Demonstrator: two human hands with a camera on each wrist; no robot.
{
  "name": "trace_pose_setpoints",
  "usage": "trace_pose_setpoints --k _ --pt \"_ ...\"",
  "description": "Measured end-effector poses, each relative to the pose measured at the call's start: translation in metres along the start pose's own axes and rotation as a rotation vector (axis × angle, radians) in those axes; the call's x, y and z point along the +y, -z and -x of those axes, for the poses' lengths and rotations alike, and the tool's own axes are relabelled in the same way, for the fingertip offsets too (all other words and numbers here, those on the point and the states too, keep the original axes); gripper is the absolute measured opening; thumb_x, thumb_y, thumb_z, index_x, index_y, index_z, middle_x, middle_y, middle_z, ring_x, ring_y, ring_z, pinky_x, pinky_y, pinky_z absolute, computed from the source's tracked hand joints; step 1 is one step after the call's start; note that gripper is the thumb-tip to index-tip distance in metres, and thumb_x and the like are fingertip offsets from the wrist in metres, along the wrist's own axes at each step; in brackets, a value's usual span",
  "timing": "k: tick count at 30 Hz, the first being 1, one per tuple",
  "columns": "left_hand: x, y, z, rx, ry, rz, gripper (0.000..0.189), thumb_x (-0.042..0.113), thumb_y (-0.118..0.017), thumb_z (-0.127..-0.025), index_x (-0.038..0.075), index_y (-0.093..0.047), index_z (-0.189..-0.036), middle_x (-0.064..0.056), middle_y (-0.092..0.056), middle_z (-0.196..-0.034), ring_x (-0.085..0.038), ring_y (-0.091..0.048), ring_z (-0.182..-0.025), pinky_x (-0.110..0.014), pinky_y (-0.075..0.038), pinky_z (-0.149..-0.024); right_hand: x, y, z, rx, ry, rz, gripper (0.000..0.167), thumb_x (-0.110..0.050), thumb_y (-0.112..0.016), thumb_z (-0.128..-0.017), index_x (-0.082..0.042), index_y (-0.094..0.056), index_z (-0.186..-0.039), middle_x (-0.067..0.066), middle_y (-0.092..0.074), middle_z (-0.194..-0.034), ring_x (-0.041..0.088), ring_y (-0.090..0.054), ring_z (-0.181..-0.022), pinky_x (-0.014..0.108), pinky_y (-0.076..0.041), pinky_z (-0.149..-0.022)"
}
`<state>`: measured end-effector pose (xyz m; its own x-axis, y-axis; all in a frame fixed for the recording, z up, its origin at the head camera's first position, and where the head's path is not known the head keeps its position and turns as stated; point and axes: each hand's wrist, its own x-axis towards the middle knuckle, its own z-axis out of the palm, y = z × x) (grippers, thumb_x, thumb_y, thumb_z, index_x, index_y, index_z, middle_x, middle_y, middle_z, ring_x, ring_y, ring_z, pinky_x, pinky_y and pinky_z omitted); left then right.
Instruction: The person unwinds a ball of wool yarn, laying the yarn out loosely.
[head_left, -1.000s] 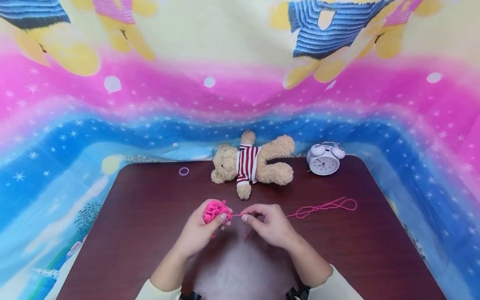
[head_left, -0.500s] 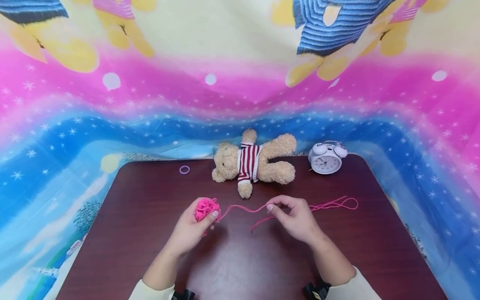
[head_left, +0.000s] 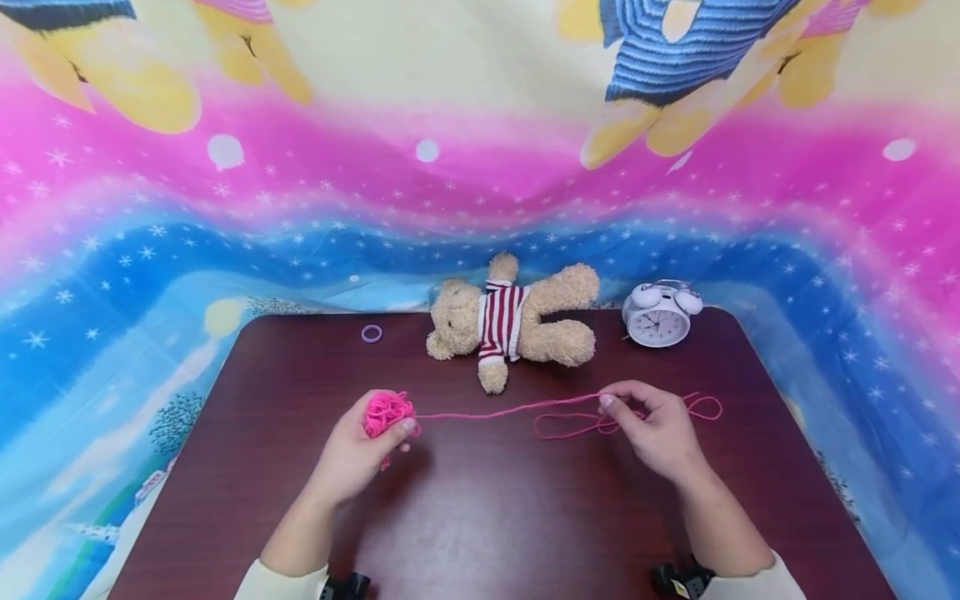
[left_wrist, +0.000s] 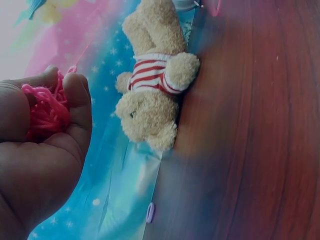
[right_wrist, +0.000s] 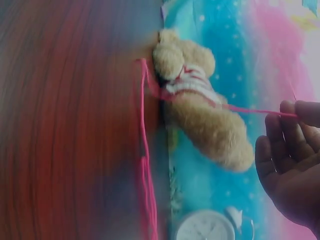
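Observation:
My left hand [head_left: 356, 450] holds a tangled ball of pink yarn [head_left: 387, 412], the thumb lying across its near side. In the left wrist view the yarn ball [left_wrist: 48, 112] sits between the curled fingers and thumb. A strand of pink yarn [head_left: 487, 416] runs almost straight from the ball to my right hand [head_left: 663, 429], which pinches it between thumb and fingertips. Below and behind the right hand, loose loops of the yarn [head_left: 558, 435] lie on the table. In the right wrist view the pinched strand [right_wrist: 260, 111] passes in front of a teddy bear [right_wrist: 205, 125].
Along the back of the dark brown table [head_left: 465, 517] lies the teddy bear [head_left: 502, 325] in a red-striped shirt. A white alarm clock [head_left: 660, 317] stands to its right, and a small purple ring [head_left: 371, 333] lies to its left. Patterned cloth [head_left: 300, 183] hangs behind.
My hands have moved apart, the right one farther to the right and the left one a little leftward. The yarn between them has lengthened, sagging midway and now nearly straight.

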<state>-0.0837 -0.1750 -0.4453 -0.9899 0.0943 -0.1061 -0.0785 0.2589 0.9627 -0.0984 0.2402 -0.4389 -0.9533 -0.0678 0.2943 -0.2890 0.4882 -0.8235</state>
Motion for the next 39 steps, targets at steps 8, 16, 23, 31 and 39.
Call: trace_pose_setpoints --k 8,16,23,31,39 --pt "-0.004 0.013 -0.003 0.036 -0.004 -0.044 0.038 0.034 -0.076 -0.096 0.018 -0.060 -0.127 -0.007 -0.075 -0.099 -0.034 -0.071 -0.085 -0.037 -0.056 -0.057 0.009 0.028 0.001 0.055 -0.032 0.118 0.007 -0.015 -0.073 -0.099 -0.011 -0.077 -0.103 0.001 -0.076 -0.088 0.008 -0.069 -0.079 0.019 -0.051 -0.065" --pt "-0.003 0.019 -0.005 0.043 0.001 -0.063 0.043 0.035 -0.074 -0.098 0.013 -0.058 -0.132 -0.008 -0.075 -0.102 -0.032 -0.074 -0.092 -0.034 -0.057 -0.063 0.017 0.048 0.000 0.088 -0.073 0.209 0.011 -0.020 -0.072 -0.100 -0.012 -0.078 -0.104 0.003 -0.076 -0.089 0.006 -0.063 -0.075 0.021 -0.046 -0.060" --pt "-0.002 0.024 -0.010 0.060 0.014 -0.082 0.044 0.035 -0.075 -0.097 0.013 -0.056 -0.130 -0.010 -0.075 -0.101 -0.030 -0.074 -0.087 -0.033 -0.057 -0.061 0.026 0.064 -0.001 0.098 -0.152 0.249 0.021 -0.029 -0.068 -0.102 -0.010 -0.077 -0.107 0.006 -0.077 -0.091 0.007 -0.060 -0.074 0.024 -0.043 -0.058" --pt "-0.010 0.036 -0.012 0.091 0.014 -0.126 0.043 0.040 -0.073 -0.098 0.014 -0.057 -0.129 -0.007 -0.076 -0.103 -0.028 -0.074 -0.090 -0.034 -0.057 -0.062 0.042 0.081 -0.001 0.122 -0.201 0.291 0.026 -0.033 -0.066 -0.103 -0.010 -0.076 -0.108 0.008 -0.076 -0.091 0.008 -0.059 -0.073 0.022 -0.046 -0.060" --pt "-0.013 0.055 -0.005 0.130 0.046 -0.146 0.045 0.039 -0.070 -0.100 0.010 -0.056 -0.131 -0.009 -0.076 -0.104 -0.025 -0.075 -0.093 -0.032 -0.056 -0.062 0.057 0.090 -0.005 0.129 -0.228 0.299 0.029 -0.034 -0.066 -0.103 -0.008 -0.076 -0.110 0.008 -0.076 -0.091 0.005 -0.058 -0.075 0.021 -0.046 -0.061"
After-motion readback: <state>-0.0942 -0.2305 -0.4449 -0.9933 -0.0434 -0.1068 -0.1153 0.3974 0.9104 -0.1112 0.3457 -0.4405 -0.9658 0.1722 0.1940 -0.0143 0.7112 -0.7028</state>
